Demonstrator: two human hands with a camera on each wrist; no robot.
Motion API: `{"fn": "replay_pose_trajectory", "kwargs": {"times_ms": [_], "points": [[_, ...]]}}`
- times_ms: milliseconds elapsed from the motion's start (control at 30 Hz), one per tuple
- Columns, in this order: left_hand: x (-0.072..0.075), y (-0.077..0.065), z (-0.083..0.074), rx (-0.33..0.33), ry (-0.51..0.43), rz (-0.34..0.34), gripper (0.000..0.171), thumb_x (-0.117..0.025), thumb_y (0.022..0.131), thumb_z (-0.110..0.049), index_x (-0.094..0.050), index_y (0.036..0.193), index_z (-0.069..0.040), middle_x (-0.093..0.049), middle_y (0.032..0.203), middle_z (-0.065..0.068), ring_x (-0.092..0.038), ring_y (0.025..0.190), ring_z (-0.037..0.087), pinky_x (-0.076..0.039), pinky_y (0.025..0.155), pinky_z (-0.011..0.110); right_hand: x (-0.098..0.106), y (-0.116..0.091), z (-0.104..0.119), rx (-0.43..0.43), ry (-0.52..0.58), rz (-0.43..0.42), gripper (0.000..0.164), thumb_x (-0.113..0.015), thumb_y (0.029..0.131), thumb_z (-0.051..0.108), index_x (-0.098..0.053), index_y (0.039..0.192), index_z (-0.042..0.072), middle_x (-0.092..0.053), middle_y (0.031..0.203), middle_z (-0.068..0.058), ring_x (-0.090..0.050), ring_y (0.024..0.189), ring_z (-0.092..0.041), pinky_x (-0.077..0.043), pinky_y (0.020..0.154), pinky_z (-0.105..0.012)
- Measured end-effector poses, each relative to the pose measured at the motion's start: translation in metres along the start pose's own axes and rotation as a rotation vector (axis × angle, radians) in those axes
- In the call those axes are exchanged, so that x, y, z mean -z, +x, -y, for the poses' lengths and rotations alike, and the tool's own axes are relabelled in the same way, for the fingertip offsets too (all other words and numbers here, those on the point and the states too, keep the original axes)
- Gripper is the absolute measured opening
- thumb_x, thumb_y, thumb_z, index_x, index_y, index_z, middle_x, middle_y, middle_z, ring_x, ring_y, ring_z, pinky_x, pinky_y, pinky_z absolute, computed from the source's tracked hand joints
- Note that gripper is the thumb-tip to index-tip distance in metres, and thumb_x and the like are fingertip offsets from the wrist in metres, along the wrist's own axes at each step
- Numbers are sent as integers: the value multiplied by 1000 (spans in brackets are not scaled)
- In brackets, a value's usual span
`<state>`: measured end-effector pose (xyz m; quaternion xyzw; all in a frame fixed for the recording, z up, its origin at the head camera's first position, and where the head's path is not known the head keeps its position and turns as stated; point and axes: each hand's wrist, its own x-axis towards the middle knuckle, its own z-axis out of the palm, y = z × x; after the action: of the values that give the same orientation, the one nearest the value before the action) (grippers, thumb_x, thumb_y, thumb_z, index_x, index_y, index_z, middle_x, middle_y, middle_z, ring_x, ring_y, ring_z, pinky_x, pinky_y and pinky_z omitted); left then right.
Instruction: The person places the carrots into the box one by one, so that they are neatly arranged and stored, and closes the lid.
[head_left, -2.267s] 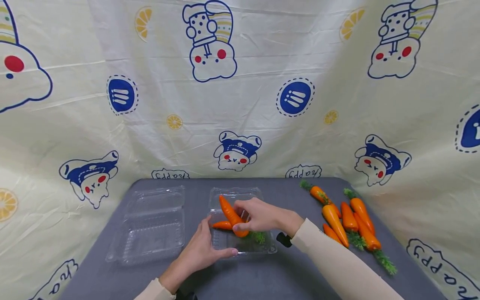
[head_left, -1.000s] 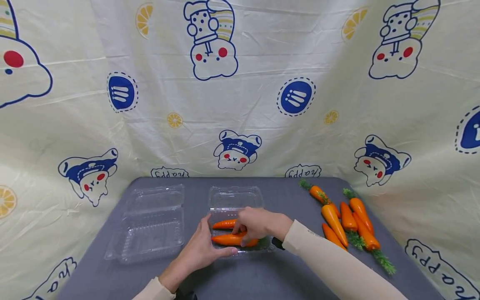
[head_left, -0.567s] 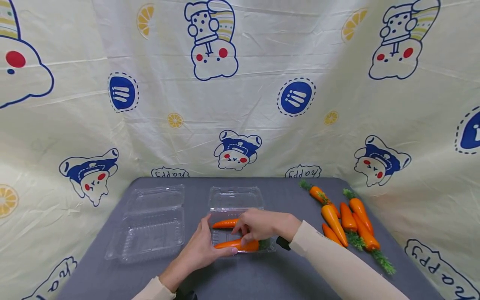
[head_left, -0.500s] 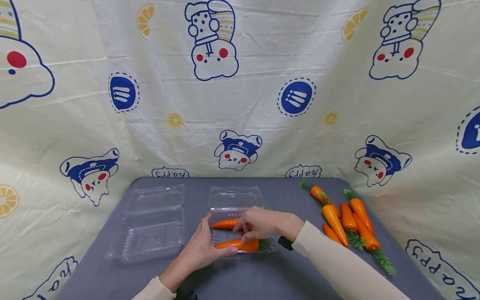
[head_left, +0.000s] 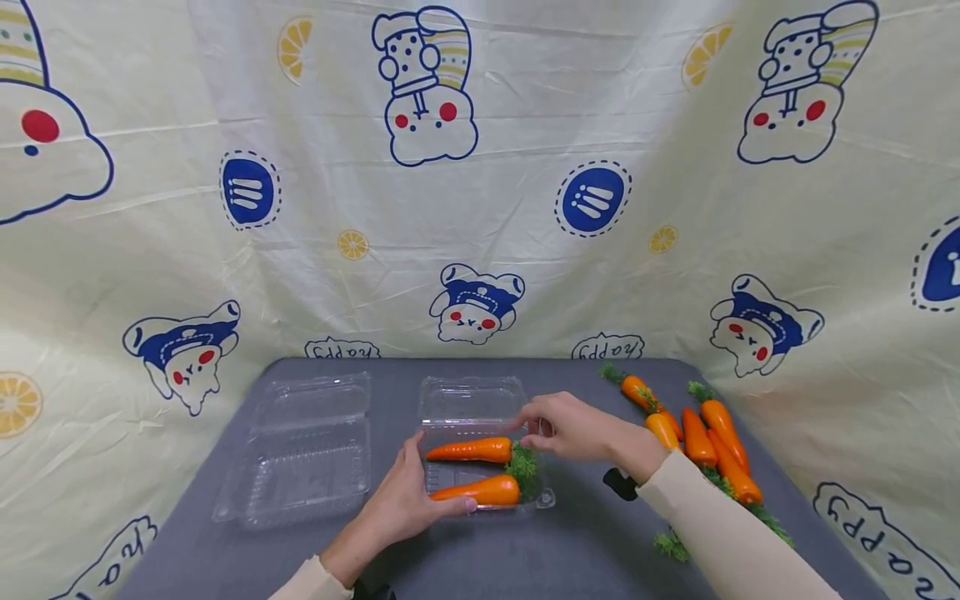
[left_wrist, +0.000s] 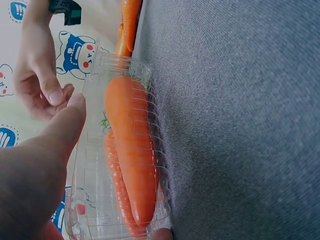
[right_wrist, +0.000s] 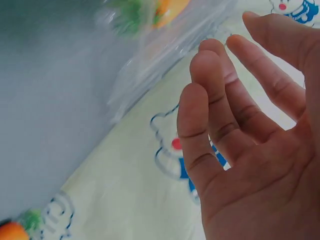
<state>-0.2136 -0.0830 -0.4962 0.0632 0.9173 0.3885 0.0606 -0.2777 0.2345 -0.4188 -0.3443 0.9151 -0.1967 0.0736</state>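
Note:
A clear plastic clamshell container [head_left: 472, 400] lies with its lid folded back. Inside are two orange carrots with green tops: the rear carrot [head_left: 472, 450] and the front carrot [head_left: 480, 490], both with tips to the left. My left hand [head_left: 397, 492] holds the container's left end, fingers at the left side and thumb along the front rim, overlapping the front carrot. In the left wrist view the front carrot [left_wrist: 131, 145] shows through the clear wall. My right hand [head_left: 573, 429] hovers by the container's right rear, fingers loosely bent, holding nothing; its palm [right_wrist: 255, 180] is bare in the right wrist view.
A second clear clamshell container [head_left: 307, 458] stands open at the left of the grey table [head_left: 480, 558]. Several carrots [head_left: 697, 437] lie in a pile at the right, partly behind my right sleeve [head_left: 727, 533]. A printed curtain [head_left: 510, 208] hangs behind.
My right hand set the second carrot in the container, slid it to the front beside the thumb, let go, and drew back up and to the right. The left hand stays in place.

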Motion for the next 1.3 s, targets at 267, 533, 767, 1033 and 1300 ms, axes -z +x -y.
{"fn": "replay_pose_trajectory", "kwargs": {"times_ms": [267, 533, 767, 1033, 1300], "points": [[-2, 1, 0, -15, 3, -5, 142, -104, 82, -64, -25, 182, -1, -42, 181, 35, -58, 156, 52, -51, 128, 74, 12, -41, -37, -35, -39, -96, 23, -81, 112, 21, -83, 134, 15, -74, 102, 11, -58, 78, 1, -58, 73, -24], [-3, 1, -1, -16, -2, -6, 141, -104, 82, -63, -25, 182, -1, -42, 180, 36, -58, 157, 53, -51, 128, 74, 16, -83, -67, -105, -33, -143, 24, -83, 111, 25, -82, 132, 15, -72, 100, 10, -57, 75, 3, -58, 71, -24], [-3, 1, -3, -11, -3, -2, 142, -103, 83, -64, -24, 182, -1, -40, 182, 36, -57, 158, 53, -50, 128, 74, 20, -129, -81, -315, -112, -151, 39, -88, 106, 40, -81, 132, 12, -62, 80, 9, -50, 65, -3, -47, 64, -24], [1, 1, -3, 2, 1, -3, 141, -104, 83, -62, -23, 182, -1, -40, 182, 35, -57, 157, 54, -50, 128, 75, 7, -160, -90, -466, -67, -71, 61, -93, 99, 45, -76, 140, 3, -59, 74, 2, -51, 60, -11, -40, 59, -25], [1, -2, -1, 1, 2, 7, 141, -103, 83, -62, -23, 182, -1, -38, 183, 36, -57, 157, 54, -49, 128, 76, -8, -159, -88, -449, -4, -68, 62, -100, 92, 36, -75, 137, 0, -55, 76, 1, -49, 60, -10, -36, 58, -24]]}}
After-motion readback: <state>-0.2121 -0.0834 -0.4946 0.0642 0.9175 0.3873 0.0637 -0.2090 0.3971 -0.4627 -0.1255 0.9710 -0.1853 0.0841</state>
